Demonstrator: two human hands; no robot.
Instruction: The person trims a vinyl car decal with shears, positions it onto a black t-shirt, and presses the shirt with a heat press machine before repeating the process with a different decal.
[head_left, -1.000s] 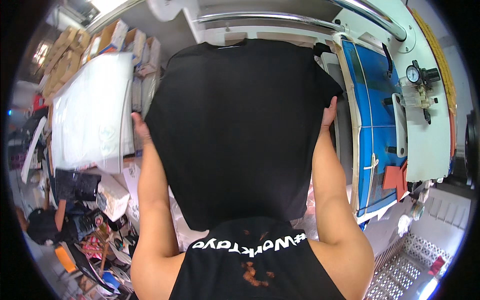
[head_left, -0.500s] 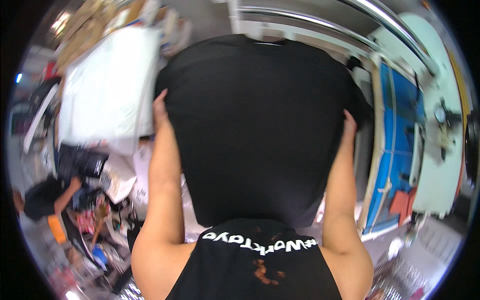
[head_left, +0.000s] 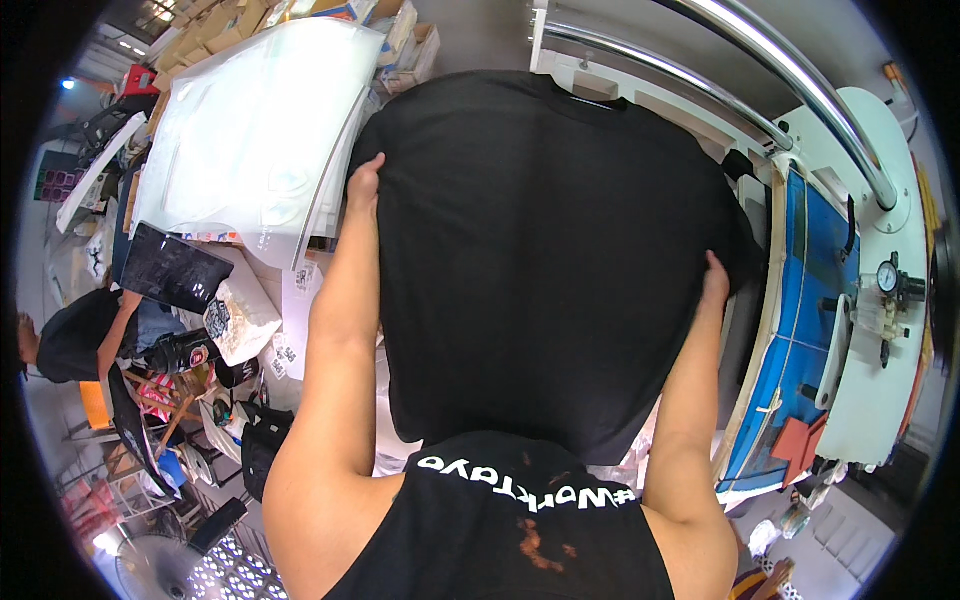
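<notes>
A black T-shirt [head_left: 545, 260] lies spread out in front of me, with its collar at the far end and its hem toward my body. My left hand [head_left: 365, 183] grips the shirt's left side near the sleeve, thumb on top and fingers mostly hidden by the cloth. Lower down, my right hand [head_left: 714, 278] holds the opposite side near the right sleeve; its thumb shows and the other fingers are largely out of sight. The surface beneath the shirt is mostly covered.
Chrome rails [head_left: 660, 80] run behind the shirt. On the right stands a white machine housing [head_left: 870, 400] with a blue panel [head_left: 800, 330] and a pressure gauge [head_left: 887, 276]. Stacked clear sheets [head_left: 260, 130] lie at left. Another person [head_left: 75, 335] holds a black package [head_left: 175, 268] farther left.
The whole view has shifted, placing the shirt farther right in the picture. My hands still hold its two sides, the right one slightly lower. The other person's arm has moved.
</notes>
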